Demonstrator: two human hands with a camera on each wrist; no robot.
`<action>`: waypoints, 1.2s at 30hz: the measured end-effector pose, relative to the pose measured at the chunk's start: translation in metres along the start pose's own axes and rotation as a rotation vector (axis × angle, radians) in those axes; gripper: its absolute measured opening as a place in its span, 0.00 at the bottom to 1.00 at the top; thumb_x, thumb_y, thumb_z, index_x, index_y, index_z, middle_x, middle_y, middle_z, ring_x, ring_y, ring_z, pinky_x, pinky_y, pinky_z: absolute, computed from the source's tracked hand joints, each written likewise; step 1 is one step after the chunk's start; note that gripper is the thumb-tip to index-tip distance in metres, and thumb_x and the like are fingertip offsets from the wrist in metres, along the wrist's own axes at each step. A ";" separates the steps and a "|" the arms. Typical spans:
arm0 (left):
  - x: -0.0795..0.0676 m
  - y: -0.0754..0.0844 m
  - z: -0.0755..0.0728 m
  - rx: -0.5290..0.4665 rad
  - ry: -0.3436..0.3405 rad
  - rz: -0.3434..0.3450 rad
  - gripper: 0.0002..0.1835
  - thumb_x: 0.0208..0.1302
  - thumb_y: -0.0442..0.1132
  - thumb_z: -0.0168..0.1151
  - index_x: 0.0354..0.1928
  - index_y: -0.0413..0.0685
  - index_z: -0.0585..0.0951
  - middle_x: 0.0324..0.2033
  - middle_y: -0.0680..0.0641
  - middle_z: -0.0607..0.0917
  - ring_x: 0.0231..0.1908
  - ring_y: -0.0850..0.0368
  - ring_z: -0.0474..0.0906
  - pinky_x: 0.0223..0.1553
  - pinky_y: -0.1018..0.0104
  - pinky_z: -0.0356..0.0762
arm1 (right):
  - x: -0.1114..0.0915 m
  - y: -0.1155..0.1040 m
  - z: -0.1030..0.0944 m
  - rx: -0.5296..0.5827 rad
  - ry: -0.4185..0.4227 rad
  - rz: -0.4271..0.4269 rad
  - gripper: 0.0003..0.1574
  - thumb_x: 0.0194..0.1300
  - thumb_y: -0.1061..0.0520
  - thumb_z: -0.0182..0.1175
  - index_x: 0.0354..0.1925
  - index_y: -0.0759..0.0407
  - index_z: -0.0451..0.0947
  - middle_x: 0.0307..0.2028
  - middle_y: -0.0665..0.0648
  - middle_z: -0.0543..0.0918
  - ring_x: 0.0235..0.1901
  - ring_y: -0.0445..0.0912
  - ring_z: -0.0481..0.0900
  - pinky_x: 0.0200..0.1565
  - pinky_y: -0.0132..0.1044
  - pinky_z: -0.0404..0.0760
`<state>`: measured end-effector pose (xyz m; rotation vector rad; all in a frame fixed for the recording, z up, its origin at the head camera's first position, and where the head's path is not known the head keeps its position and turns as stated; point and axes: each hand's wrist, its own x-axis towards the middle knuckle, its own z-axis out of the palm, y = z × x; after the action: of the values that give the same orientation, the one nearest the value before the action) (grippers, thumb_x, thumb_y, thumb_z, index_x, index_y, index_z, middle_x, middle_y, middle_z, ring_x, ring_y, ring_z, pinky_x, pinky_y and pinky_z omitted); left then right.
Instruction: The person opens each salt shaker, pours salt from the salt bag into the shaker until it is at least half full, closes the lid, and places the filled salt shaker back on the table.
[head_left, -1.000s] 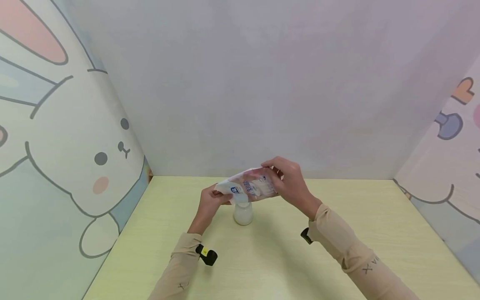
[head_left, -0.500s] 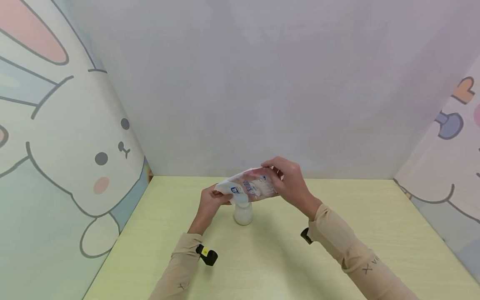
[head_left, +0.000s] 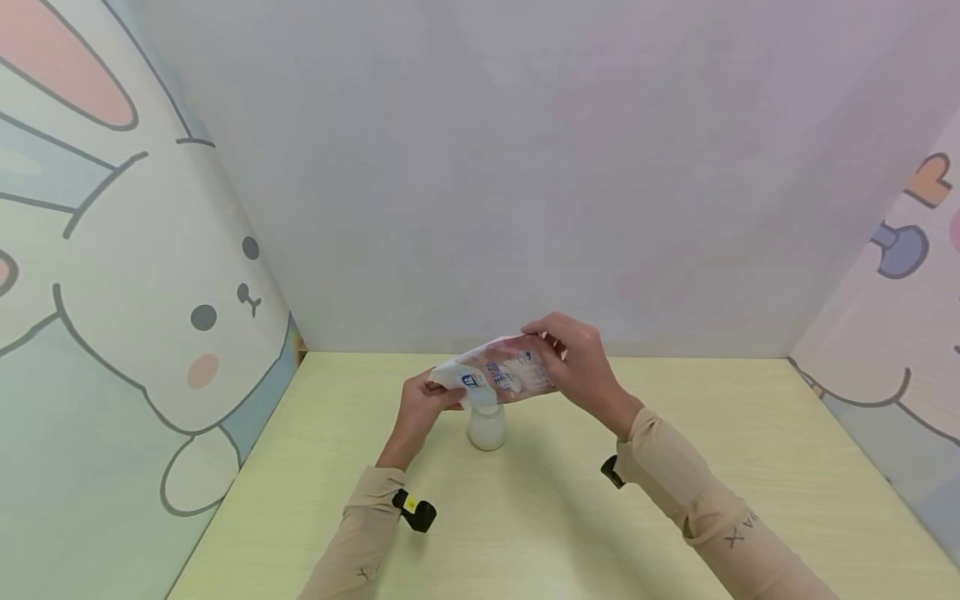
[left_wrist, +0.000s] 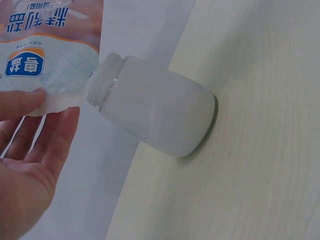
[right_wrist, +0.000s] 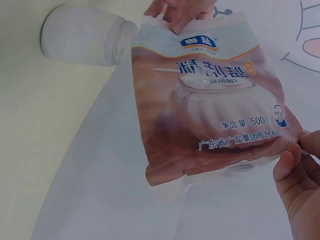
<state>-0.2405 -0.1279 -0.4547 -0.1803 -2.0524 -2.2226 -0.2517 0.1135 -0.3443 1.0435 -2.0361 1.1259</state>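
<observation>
A bag of salt, printed with Chinese lettering, is held tilted above a glass jar in the head view. My left hand pinches the bag's lower end at a torn edge, thumb on top, as the left wrist view shows. At the higher end my right hand pinches a corner of the bag. White contents fill the upright jar nearly to its shoulder, and its threaded mouth has no lid. The bag's torn edge is by the mouth; whether they touch I cannot tell. Salt inside the bag is hidden.
A pale yellow wooden table lies under everything, with a grey-white wall behind it. Rabbit-printed panels flank the table on both sides. Black wrist cameras sit on both forearms.
</observation>
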 end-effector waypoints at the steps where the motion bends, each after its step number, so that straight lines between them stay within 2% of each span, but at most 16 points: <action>1: 0.000 -0.001 0.000 -0.001 -0.006 0.014 0.16 0.55 0.27 0.66 0.47 0.33 0.79 0.40 0.37 0.85 0.38 0.49 0.84 0.36 0.57 0.84 | 0.000 0.001 0.000 0.001 0.002 -0.002 0.11 0.56 0.74 0.63 0.36 0.62 0.82 0.30 0.53 0.82 0.23 0.41 0.73 0.22 0.33 0.77; 5: 0.000 -0.003 0.000 -0.001 -0.024 0.068 0.16 0.55 0.28 0.66 0.46 0.32 0.79 0.39 0.37 0.85 0.37 0.49 0.84 0.34 0.58 0.84 | 0.000 0.002 0.000 -0.006 0.000 -0.004 0.11 0.56 0.73 0.63 0.36 0.61 0.82 0.30 0.53 0.82 0.23 0.40 0.73 0.22 0.33 0.76; 13: 0.003 -0.001 0.004 -0.010 -0.015 -0.019 0.18 0.55 0.27 0.66 0.49 0.32 0.79 0.43 0.34 0.83 0.41 0.45 0.83 0.38 0.54 0.83 | -0.002 0.004 -0.003 -0.033 0.007 0.009 0.09 0.57 0.72 0.62 0.36 0.61 0.82 0.30 0.52 0.82 0.24 0.40 0.74 0.23 0.31 0.76; 25: 0.002 -0.002 0.001 -0.005 0.008 -0.019 0.17 0.55 0.25 0.66 0.48 0.32 0.79 0.42 0.35 0.84 0.39 0.46 0.83 0.37 0.56 0.84 | -0.001 0.004 0.000 -0.021 0.003 0.015 0.09 0.57 0.71 0.63 0.36 0.61 0.83 0.30 0.53 0.83 0.25 0.40 0.75 0.24 0.31 0.77; 36: 0.002 -0.004 0.000 -0.008 0.028 -0.040 0.16 0.54 0.25 0.65 0.47 0.32 0.79 0.40 0.35 0.84 0.38 0.47 0.84 0.37 0.57 0.84 | -0.001 0.006 0.003 -0.021 0.028 -0.022 0.07 0.58 0.69 0.64 0.36 0.62 0.83 0.30 0.57 0.83 0.23 0.40 0.74 0.22 0.32 0.76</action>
<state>-0.2429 -0.1275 -0.4580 -0.1092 -2.0507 -2.2434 -0.2569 0.1132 -0.3487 1.0318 -2.0058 1.0995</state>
